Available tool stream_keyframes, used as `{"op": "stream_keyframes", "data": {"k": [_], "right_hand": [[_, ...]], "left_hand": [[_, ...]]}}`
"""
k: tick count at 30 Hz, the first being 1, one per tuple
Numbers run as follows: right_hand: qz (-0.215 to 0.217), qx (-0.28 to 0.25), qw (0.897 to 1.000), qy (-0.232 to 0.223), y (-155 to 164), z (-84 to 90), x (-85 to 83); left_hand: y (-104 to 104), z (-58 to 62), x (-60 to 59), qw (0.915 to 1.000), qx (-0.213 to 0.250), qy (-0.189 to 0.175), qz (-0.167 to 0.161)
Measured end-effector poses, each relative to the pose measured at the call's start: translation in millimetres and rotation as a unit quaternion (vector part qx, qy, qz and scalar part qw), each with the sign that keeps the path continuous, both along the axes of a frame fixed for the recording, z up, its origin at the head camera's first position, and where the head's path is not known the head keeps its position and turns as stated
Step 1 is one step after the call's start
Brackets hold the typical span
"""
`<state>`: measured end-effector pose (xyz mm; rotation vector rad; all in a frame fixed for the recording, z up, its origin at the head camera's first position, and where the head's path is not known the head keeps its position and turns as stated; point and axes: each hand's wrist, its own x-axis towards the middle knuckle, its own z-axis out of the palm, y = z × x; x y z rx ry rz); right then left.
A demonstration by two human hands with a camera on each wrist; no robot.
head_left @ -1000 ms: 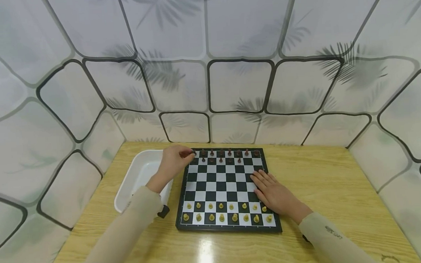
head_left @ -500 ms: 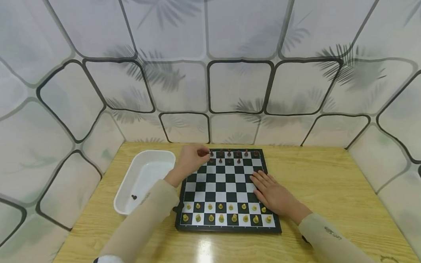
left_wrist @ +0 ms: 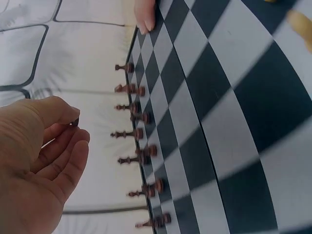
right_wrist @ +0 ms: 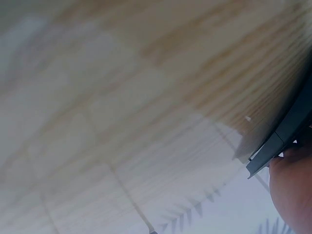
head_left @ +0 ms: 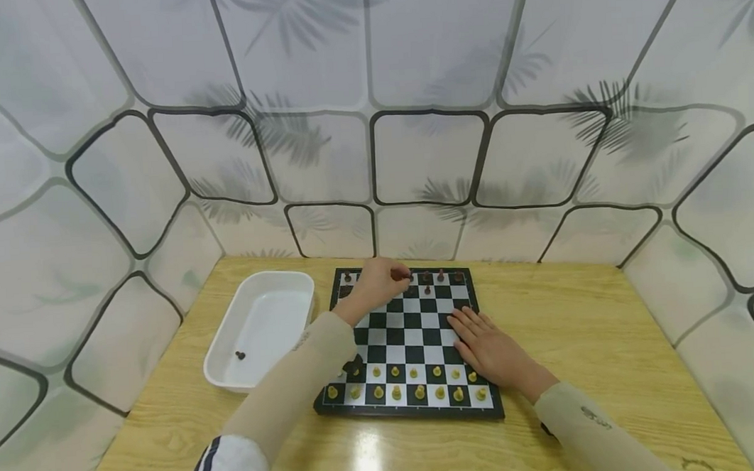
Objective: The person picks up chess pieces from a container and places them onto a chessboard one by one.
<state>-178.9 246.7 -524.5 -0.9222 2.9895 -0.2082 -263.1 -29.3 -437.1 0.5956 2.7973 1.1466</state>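
A black-and-white chessboard (head_left: 396, 334) lies on the wooden table. Dark pieces (head_left: 441, 275) stand along its far rows and light pieces (head_left: 417, 390) along the near rows. My left hand (head_left: 399, 273) hovers over the far rows. In the left wrist view its thumb and forefinger (left_wrist: 77, 127) pinch what looks like a small dark piece, mostly hidden, with the dark row (left_wrist: 130, 132) just beyond. My right hand (head_left: 481, 340) lies flat, fingers straight, on the board's right side; one of its fingertips (left_wrist: 146, 17) shows in the left wrist view.
A white tray (head_left: 225, 339) sits left of the board with one dark piece (head_left: 240, 355) in it. Patterned walls close in the table on three sides. The right wrist view shows only blurred table, the board's edge (right_wrist: 287, 131) and part of the hand (right_wrist: 292, 190).
My left hand has moved right along the far rows, from the board's far left corner toward the middle. A dark piece now shows at that corner. The right hand has not moved.
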Motion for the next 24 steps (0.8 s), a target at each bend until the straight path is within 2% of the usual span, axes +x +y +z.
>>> {"op": "stream_keyframes", "data": {"k": [9, 15, 24], "right_hand": [[0.002, -0.005, 1.000, 0.002, 0.3, 0.1, 0.6], [0.005, -0.003, 1.000, 0.006, -0.3, -2.0, 0.0], [0.007, -0.003, 1.000, 0.006, -1.4, 0.1, 0.4]], "left_hand": [[33.3, -8.0, -6.0, 0.9996, -0.014, 0.007, -0.022], [48.5, -14.1, -7.6, 0.9991, -0.021, 0.016, -0.034], [67.3, -17.8, -12.8, 0.9966, -0.059, 0.035, -0.044]]}}
